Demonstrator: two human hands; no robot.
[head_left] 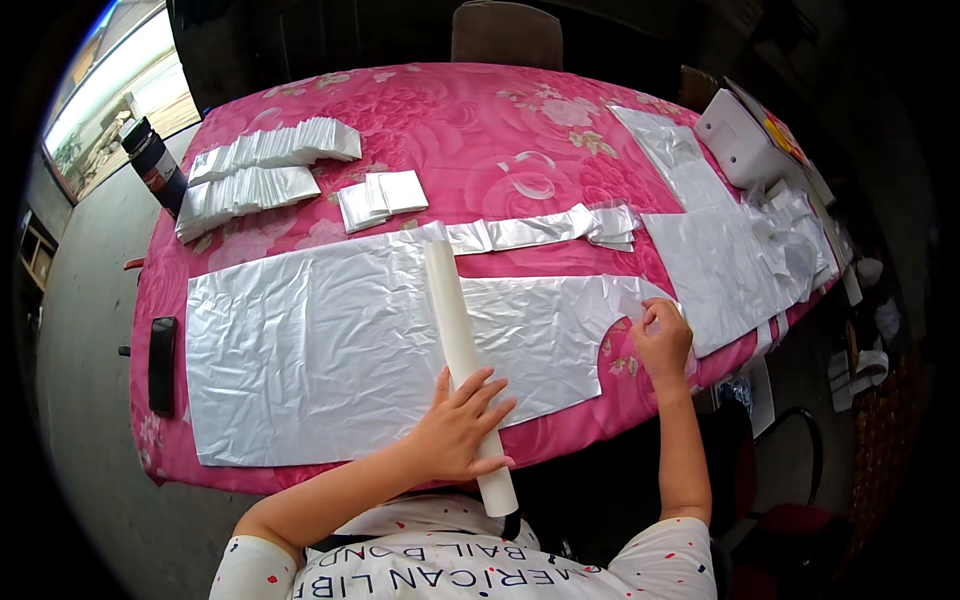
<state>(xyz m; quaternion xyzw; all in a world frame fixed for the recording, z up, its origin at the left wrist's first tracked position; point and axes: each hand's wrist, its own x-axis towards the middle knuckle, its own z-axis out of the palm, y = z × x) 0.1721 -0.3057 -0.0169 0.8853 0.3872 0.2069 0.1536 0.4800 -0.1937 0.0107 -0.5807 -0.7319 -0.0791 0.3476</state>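
Observation:
A large sheet of silvery-white plastic bags (290,350) lies spread over the near side of the table. Across it slants a white tube (455,310), its lower end jutting past the table edge toward me. My left hand (462,425) rests on the tube's lower half, fingers spread. To the right, my right hand (660,340) is closed in a pinch at the curved, handle-like end of a thin plastic bag (570,300). The bag's corner lifts slightly there. Just what lies between the fingertips is partly hidden.
Folded bag stacks (275,145) and a smaller pair (385,200) lie far left, with a folded strip (530,230) behind the tube. More bags (710,270) cover the right side. A phone (162,365), dark bottle (152,165) and white box (740,140) stand near the edges.

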